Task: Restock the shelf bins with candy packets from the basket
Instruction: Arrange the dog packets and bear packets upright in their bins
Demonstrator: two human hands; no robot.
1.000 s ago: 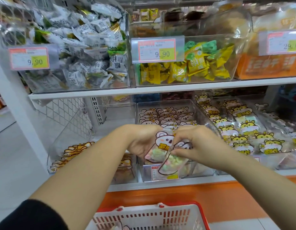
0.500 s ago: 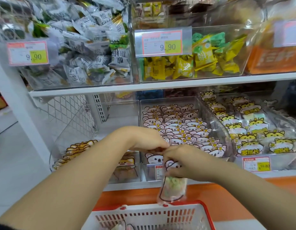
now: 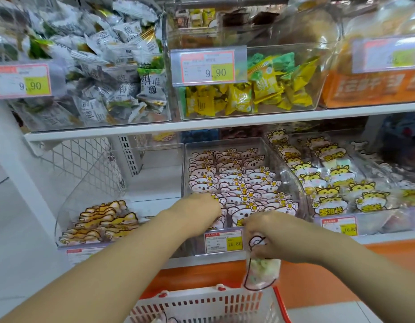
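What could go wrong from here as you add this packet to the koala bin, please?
The right hand pinches the packet by its top, hanging over the far rim of the basket; it could slip and land outside. The middle bin looks nearly full of koala packets, so the left hand pressing in there might knock the rows over.

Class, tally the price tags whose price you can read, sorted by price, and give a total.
9.90 price tags: 2
16.80 price tags: 2
Total: 4
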